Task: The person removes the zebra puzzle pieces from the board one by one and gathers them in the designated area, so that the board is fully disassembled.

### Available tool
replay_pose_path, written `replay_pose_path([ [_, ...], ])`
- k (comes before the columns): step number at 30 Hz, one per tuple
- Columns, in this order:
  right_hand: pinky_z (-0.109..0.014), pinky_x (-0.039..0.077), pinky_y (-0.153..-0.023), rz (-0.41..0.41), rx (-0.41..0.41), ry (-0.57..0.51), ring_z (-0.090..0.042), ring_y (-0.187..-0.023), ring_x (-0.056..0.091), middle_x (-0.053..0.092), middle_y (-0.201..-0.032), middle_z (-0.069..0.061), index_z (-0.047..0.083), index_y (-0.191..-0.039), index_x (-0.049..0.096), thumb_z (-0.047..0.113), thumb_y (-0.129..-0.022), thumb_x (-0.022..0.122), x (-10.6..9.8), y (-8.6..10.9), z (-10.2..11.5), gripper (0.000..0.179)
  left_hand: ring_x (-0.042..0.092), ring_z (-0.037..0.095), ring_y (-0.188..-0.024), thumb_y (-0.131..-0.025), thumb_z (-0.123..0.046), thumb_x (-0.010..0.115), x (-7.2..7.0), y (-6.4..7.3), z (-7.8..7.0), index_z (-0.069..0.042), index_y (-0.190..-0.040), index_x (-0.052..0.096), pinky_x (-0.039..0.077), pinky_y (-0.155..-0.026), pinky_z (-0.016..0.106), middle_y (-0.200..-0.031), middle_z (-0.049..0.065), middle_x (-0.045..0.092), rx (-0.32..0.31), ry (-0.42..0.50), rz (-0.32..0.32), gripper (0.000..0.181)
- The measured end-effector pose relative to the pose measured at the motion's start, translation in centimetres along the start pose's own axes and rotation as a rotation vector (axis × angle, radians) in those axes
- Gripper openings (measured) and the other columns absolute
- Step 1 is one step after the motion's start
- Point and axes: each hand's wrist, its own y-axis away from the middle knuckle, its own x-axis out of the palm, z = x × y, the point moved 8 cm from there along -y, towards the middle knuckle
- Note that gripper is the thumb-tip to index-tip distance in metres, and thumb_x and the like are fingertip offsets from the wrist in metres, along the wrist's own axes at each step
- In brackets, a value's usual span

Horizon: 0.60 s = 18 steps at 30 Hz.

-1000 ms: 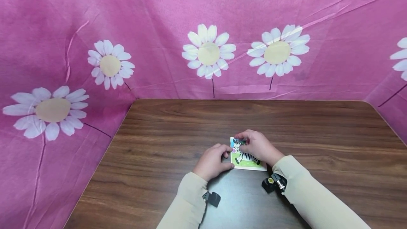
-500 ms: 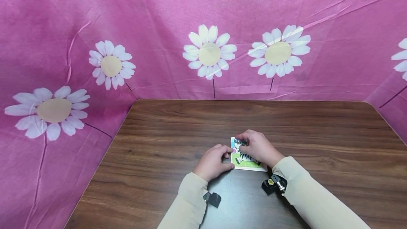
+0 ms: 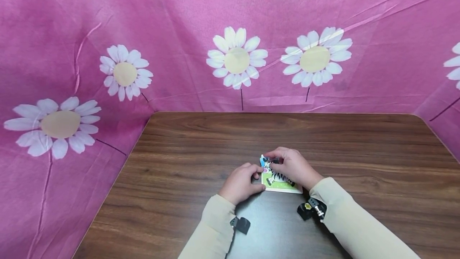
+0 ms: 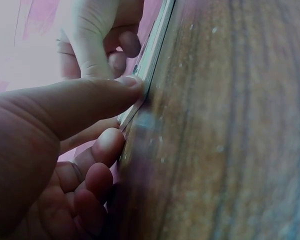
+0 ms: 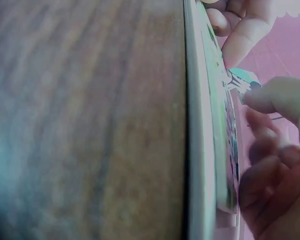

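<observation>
A small square zebra picture puzzle (image 3: 278, 185), green below and blue at the top left, lies flat on the wooden table. My left hand (image 3: 238, 184) holds its left edge, the index finger near the zebra's pink nose and the thumb at the lower left corner. In the left wrist view that thumb (image 4: 102, 100) presses the board's edge. My right hand (image 3: 294, 166) reaches over the puzzle and covers its upper right part. Between its thumb and fingers it pinches a puzzle piece (image 5: 241, 84) with the zebra's head, tilted up from the board in the right wrist view.
The brown wood-grain table (image 3: 172, 159) spreads around the puzzle. A pink cloth (image 3: 179, 31) with large white daisies hangs behind and at the sides. Black wrist cameras (image 3: 240, 224) stick out from both beige sleeves.
The blue top left corner of the puzzle has tipped up slightly under my right fingers. Both hands stay almost where they were.
</observation>
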Motion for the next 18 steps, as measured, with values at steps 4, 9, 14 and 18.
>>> replay_pose_path([
  [4, -0.027, 0.044, -0.067, 0.052, 0.037, -0.023, -0.011, -0.076, 0.054, 0.069, -0.094, 0.0, 0.006, -0.119, 0.073, 0.001, -0.083, 0.073, 0.35, -0.04, -0.29, 0.036, 0.052, 0.003, -0.078, -0.079, -0.027, 0.084, -0.06, -0.04, -0.01, -0.016, -0.119, 0.071, 0.044, -0.074, 0.022, -0.089, -0.009, 0.058, -0.002, 0.002, -0.001, 0.043],
  [9, -0.027, 0.044, -0.066, 0.052, 0.037, 0.003, -0.01, -0.076, 0.055, 0.069, -0.096, -0.002, 0.003, -0.122, 0.07, 0.002, -0.083, 0.072, 0.29, -0.13, -0.38, 0.039, 0.052, 0.003, -0.078, -0.079, -0.027, 0.084, -0.04, -0.05, -0.01, -0.015, -0.117, 0.071, 0.044, -0.074, 0.022, -0.089, -0.009, 0.058, 0.005, -0.003, -0.005, 0.042],
  [14, -0.027, 0.043, -0.064, 0.013, 0.005, 0.0, -0.011, -0.073, 0.053, 0.065, -0.094, 0.0, 0.006, -0.12, 0.071, 0.003, -0.082, 0.076, -0.04, 0.02, -0.42, 0.039, 0.053, 0.004, -0.079, -0.079, -0.028, 0.084, 0.0, -0.03, -0.03, -0.015, -0.117, 0.071, 0.044, -0.075, 0.022, -0.089, -0.009, 0.058, 0.006, -0.006, -0.002, 0.042],
  [18, -0.029, 0.044, -0.068, -0.012, -0.034, 0.012, -0.014, -0.078, 0.055, 0.06, -0.09, 0.002, 0.008, -0.116, 0.074, 0.007, -0.079, 0.081, -0.39, 0.29, -0.46, 0.038, 0.052, 0.003, -0.078, -0.079, -0.028, 0.084, 0.07, -0.03, 0.05, -0.015, -0.117, 0.071, 0.044, -0.075, 0.022, -0.089, -0.01, 0.058, -0.004, -0.002, 0.003, 0.042],
])
